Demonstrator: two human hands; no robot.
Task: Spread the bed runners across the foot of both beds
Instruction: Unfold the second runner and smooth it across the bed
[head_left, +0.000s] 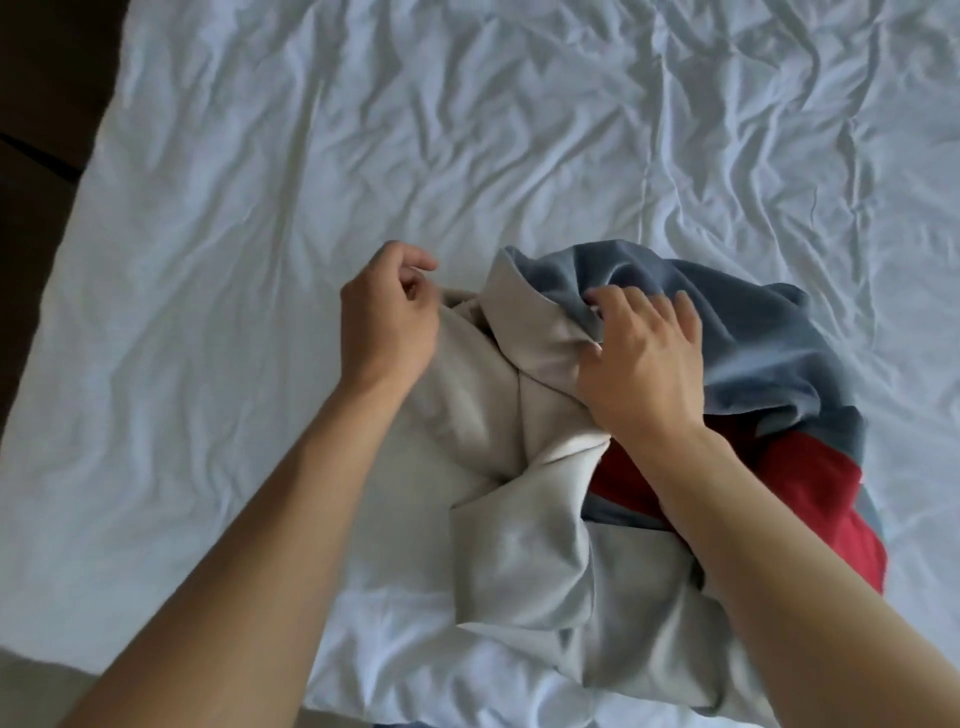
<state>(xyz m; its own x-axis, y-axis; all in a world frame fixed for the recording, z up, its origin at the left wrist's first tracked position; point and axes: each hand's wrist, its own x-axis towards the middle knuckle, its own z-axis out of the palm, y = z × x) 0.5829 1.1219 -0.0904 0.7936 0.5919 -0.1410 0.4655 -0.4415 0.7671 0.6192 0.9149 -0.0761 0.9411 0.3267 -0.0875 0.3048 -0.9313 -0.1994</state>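
A dark floor (36, 130) is seen at the left edge, cut off by the frame and too dim to make out. A bed (260, 260) covered by a wrinkled white sheet fills the rest of the view; its head and foot are not shown. The left hand (387, 317) is seen with fingers curled, pinching the grey edge of a bunched bed runner (519, 519). The runner is heaped on the near part of the bed, right of centre; its grey lining, blue face and a red panel are folded over one another, so no long axis or direction can be told. The right hand (644, 358) is laid on the heap, its fingers gathering a grey-blue fold. The lower end of the heap is hidden by the right forearm.
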